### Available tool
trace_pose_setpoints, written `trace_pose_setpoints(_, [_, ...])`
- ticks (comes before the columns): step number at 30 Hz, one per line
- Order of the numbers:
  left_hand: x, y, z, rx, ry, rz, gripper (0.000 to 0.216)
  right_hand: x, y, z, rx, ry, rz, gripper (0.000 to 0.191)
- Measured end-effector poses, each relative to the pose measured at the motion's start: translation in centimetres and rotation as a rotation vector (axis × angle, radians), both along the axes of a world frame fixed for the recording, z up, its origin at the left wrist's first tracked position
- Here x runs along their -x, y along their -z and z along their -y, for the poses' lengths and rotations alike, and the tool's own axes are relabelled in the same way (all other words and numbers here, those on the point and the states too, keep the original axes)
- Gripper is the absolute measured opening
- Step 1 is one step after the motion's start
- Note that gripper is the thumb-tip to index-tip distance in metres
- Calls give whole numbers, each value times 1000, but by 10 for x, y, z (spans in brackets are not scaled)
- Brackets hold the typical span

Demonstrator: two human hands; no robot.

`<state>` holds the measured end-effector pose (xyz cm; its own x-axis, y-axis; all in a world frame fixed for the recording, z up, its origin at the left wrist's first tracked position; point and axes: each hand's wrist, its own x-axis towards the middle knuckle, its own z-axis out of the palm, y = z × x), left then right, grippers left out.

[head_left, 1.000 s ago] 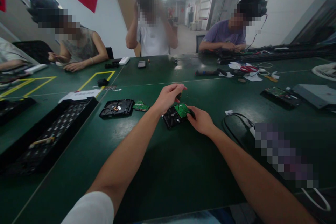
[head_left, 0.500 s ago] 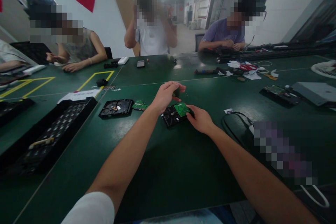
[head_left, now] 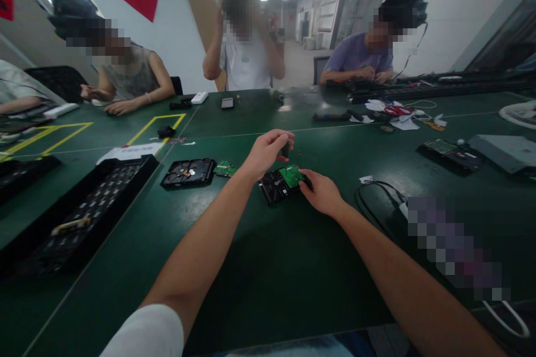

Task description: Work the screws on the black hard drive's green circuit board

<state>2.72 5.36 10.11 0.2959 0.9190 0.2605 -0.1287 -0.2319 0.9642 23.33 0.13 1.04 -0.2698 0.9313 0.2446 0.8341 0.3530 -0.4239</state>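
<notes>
A black hard drive (head_left: 274,187) with a green circuit board (head_left: 291,175) on top lies on the green table in front of me. My left hand (head_left: 265,153) hovers just above it, fingers pinched round a small dark tool (head_left: 285,150) that points down at the board. My right hand (head_left: 320,193) grips the drive's right edge. Tiny screws (head_left: 298,152) lie just beyond the drive.
A second opened drive (head_left: 188,172) and a loose green board (head_left: 225,168) lie to the left, next to a long black tray (head_left: 75,212). A black cable (head_left: 377,198) curls at the right. Other people sit across the table among tools, scissors (head_left: 396,110) and more drives.
My left hand has shifted only slightly above the drive. My right hand stays on the drive's edge.
</notes>
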Motion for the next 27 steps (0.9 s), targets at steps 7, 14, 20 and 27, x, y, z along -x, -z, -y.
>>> trace_pose_setpoints(7, [-3, 0, 1, -42, -112, -32, 27, 0, -1, 0, 7, -9, -12, 43])
trace_pose_setpoints(14, [-6, 2, 3, -50, -176, -77, 38, 0, -2, 1, 9, -16, -14, 43])
trace_pose_setpoints(20, [-3, 0, 2, -91, -165, -114, 34, 1, -5, 2, 26, 0, -13, 42])
trace_pose_setpoints(27, [0, -4, 4, -72, 35, -115, 30, 1, -3, 1, 12, -2, -3, 42])
